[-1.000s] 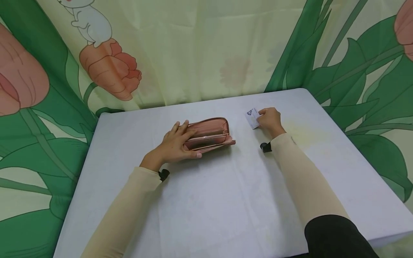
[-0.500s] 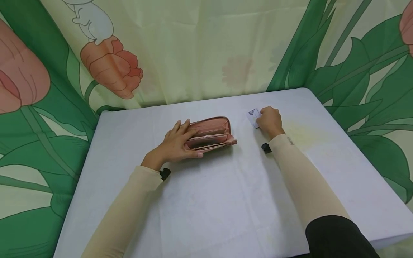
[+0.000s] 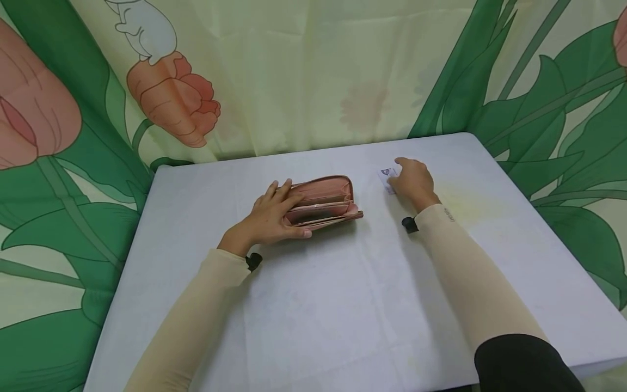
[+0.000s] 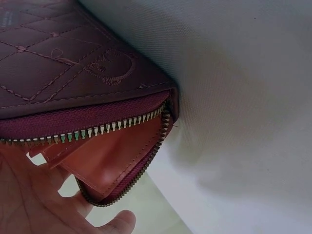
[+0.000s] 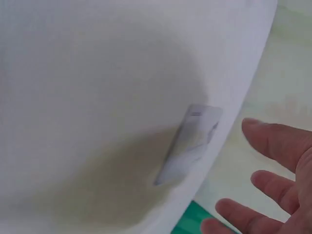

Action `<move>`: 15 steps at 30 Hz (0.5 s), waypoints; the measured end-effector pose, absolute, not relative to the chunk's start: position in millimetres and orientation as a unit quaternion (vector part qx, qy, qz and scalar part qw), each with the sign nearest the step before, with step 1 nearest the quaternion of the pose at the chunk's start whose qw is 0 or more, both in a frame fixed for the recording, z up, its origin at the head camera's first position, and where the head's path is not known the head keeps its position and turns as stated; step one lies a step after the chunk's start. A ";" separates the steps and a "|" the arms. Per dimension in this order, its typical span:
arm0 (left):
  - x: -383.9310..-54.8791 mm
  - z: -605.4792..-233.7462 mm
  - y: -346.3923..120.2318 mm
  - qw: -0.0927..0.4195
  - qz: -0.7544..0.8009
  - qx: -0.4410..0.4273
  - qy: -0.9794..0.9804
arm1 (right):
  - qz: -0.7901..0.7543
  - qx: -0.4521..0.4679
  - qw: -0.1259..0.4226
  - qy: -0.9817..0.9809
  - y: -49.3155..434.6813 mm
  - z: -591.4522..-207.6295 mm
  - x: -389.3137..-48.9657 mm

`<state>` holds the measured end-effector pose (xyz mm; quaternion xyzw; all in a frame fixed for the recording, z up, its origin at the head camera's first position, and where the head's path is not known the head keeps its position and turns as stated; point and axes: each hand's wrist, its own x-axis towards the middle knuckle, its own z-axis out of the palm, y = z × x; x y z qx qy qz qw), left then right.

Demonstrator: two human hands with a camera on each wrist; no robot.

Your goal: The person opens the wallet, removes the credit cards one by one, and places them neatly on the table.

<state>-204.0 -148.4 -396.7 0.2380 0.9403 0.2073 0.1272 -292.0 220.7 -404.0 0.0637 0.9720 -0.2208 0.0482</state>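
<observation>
A pink zip wallet point(image 3: 327, 191) stands unzipped on the table, its compartments facing up. My left hand point(image 3: 269, 215) holds its left end, with spread fingers on the far side and the thumb on the near side. Close up in the left wrist view, the wallet point(image 4: 63, 53) shows quilted stitching and metal zip teeth. A white card point(image 3: 386, 176) with a dark emblem lies flat on the table to the wallet's right. My right hand point(image 3: 415, 185) hovers over it and partly covers it. The right wrist view shows the card point(image 5: 190, 146) apart from the parted fingers point(image 5: 278, 144).
A white cloth covers the table point(image 3: 313, 305). Behind it hangs a curtain point(image 3: 313, 76) printed with leaves, flowers and a rabbit on a carrot. The table's far edge runs just beyond the wallet and the card.
My right hand has let go of the card and lifted its fingers off it. The card now lies on the table. The left hand keeps its hold on the wallet.
</observation>
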 end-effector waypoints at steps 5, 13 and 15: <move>-204.0 -396.4 -148.8 0.127 0.206 0.235 0.941 | -0.232 0.021 0.029 0.972 210.0 -390.9 -289.5; -204.3 -395.8 -147.9 0.124 0.205 0.241 0.940 | -0.266 -0.066 -0.006 0.962 186.6 -365.9 -272.8; -204.4 -395.6 -148.3 0.123 0.204 0.241 0.941 | -0.275 -0.087 -0.011 0.957 178.3 -359.8 -267.8</move>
